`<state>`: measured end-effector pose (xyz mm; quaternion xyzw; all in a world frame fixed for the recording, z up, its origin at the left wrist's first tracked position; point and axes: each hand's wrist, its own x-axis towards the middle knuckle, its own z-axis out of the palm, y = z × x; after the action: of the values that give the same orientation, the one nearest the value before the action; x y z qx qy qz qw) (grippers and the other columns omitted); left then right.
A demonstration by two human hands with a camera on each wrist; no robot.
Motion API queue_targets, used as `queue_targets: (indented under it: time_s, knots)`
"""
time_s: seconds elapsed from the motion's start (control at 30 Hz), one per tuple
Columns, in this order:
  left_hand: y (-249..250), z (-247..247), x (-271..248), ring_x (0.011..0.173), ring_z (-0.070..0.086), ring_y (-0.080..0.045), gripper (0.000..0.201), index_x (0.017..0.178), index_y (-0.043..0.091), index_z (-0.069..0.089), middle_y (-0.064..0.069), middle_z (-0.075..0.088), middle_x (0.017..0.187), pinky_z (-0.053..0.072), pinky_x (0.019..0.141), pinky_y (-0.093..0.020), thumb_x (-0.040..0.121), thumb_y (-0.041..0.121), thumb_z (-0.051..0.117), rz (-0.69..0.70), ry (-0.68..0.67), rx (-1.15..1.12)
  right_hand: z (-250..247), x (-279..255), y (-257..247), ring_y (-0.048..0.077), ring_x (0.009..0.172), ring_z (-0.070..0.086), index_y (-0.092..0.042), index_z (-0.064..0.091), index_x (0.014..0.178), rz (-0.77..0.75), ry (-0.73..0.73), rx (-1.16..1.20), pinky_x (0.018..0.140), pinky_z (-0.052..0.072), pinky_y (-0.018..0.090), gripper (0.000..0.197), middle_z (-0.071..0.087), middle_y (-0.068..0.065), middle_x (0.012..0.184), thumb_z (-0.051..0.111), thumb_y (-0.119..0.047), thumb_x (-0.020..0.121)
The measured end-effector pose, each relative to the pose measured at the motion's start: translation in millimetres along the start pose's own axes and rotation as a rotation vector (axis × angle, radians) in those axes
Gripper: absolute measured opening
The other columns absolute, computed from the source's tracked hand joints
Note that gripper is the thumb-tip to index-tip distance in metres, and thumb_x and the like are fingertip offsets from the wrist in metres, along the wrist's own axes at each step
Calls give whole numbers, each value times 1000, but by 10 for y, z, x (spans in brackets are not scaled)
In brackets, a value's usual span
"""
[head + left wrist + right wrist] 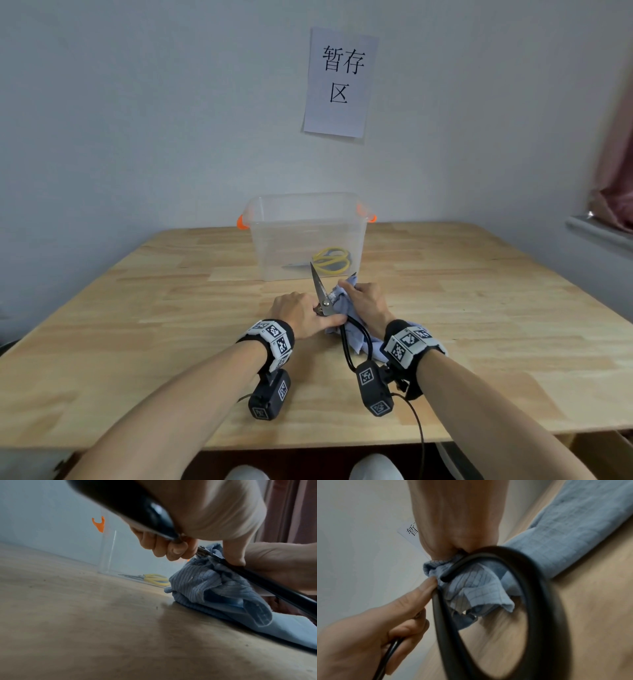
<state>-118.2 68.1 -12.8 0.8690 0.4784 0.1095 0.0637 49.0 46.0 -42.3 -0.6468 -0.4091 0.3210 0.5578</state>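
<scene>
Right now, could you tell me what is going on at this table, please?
A person appears to be wiping a pair of black-handled scissors with a blue cloth over the wooden table. The left hand grips the scissors by a handle near the pivot, with the blades spread open. The right hand holds the cloth bunched around one blade; the other blade points up, bare. Behind them, a clear bin holds yellow-handled scissors.

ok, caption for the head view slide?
Left hand holds open black-handled scissors; right hand grips blue cloth round one blade; yellow scissors lie in clear bin.
</scene>
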Motion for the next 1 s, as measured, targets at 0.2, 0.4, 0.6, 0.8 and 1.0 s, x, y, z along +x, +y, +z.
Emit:
queue_targets:
  time_s: [0.2,0.4,0.6,0.8,1.0]
  knots:
    - [-12,-43,25,64,56,-18,66,57,21,51,4,60,63,33,53,-29,70,85,55,-15,-1,8,47,-47,-29,22,73,57,-3,63,75,139,-239,-40,68,46,34,45,60,13,75,69,-46,87]
    - [1,-38,21,67,57,-20,64,56,22,51,3,60,64,35,57,-30,69,85,55,17,-7,45,17,-82,-6,19,60,37,-8,46,59,3,-182,-105,50,33,24,48,38,10,64,67,-36,92]
    - [-24,-16,37,67,58,-21,73,61,18,57,0,63,67,39,59,-32,69,90,47,18,23,91,79,-51,10,13,48,24,-18,30,49,-92,-103,-67,44,22,23,59,26,0,50,66,-29,94]
    - [-46,-48,-17,63,55,-21,70,57,19,50,2,56,61,39,59,-33,71,88,48,31,9,70,57,45,17,15,46,25,-20,31,50,-41,-71,-17,47,22,28,57,26,-1,48,66,-31,94]
    - [-55,-63,2,68,58,-23,72,56,19,50,0,59,64,42,63,-33,69,89,48,19,13,46,59,87,-15,21,59,42,-10,48,62,1,-80,70,54,35,33,43,45,9,60,66,-32,94]
